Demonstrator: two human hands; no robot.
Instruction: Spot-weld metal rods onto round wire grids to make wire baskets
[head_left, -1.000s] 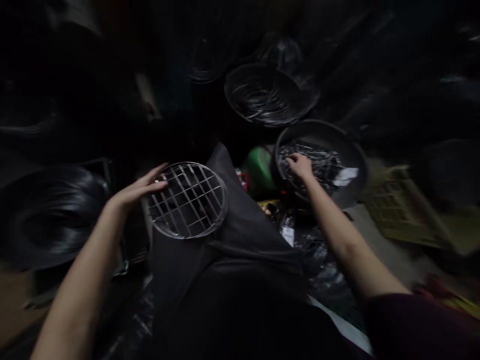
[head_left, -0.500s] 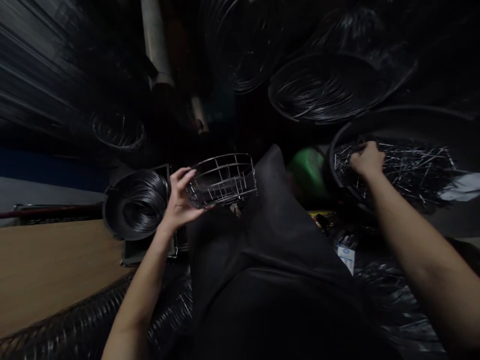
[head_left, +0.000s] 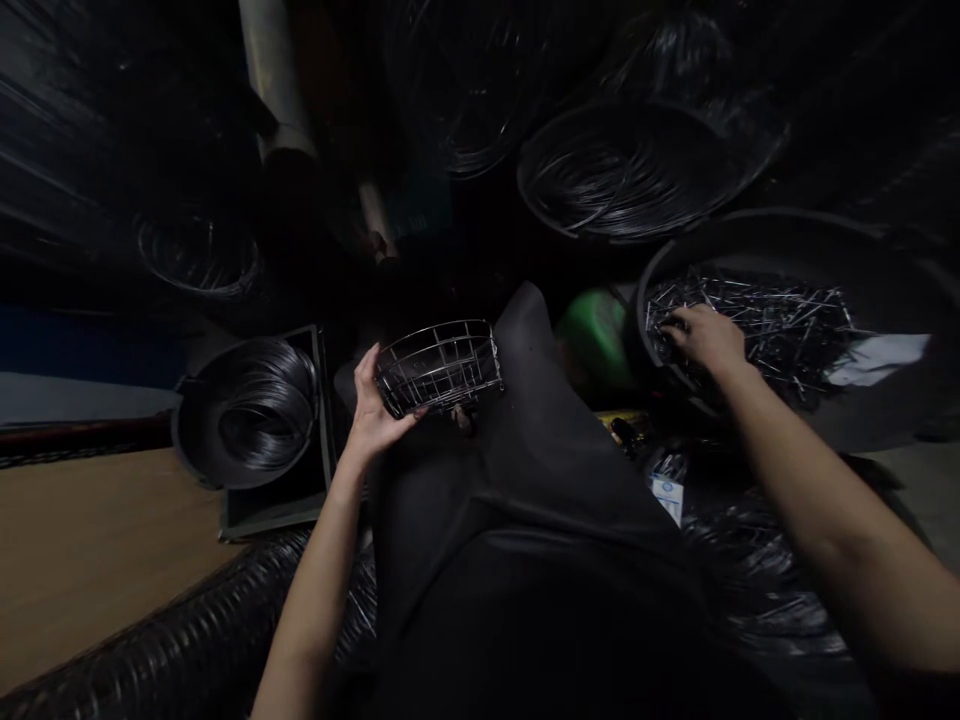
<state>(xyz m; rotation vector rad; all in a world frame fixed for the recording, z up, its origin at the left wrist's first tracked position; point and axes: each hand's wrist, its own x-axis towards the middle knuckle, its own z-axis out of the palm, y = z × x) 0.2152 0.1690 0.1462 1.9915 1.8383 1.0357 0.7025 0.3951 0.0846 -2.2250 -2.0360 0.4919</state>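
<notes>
**Your left grip (head_left: 371, 415) grasped the wire basket (head_left: 442, 368) while your right grip (head_left: 712, 342) dipped into the wire pieces (head_left: 787, 315)**

You had the basket by its left side, thumb along the lower edge and fingers up against the wires. It sat over the far left part of the dark cloth (head_left: 525, 410) across your lap, near the cloth's pointed far corner; whether the two touched, you could not tell.

Your right grip was curled, fingertips down among the loose pieces just inside the left edge of the black basin (head_left: 900, 290). Whether it had pinched any, the view did not show. A white sheet (head_left: 877, 360) lay toward the basin's right edge.

A green object (head_left: 596, 335) stood just outside the basin's left edge. Well to the left of your basket, a coil of wire (head_left: 270, 410) lay in a dark bowl (head_left: 199, 440).
</notes>
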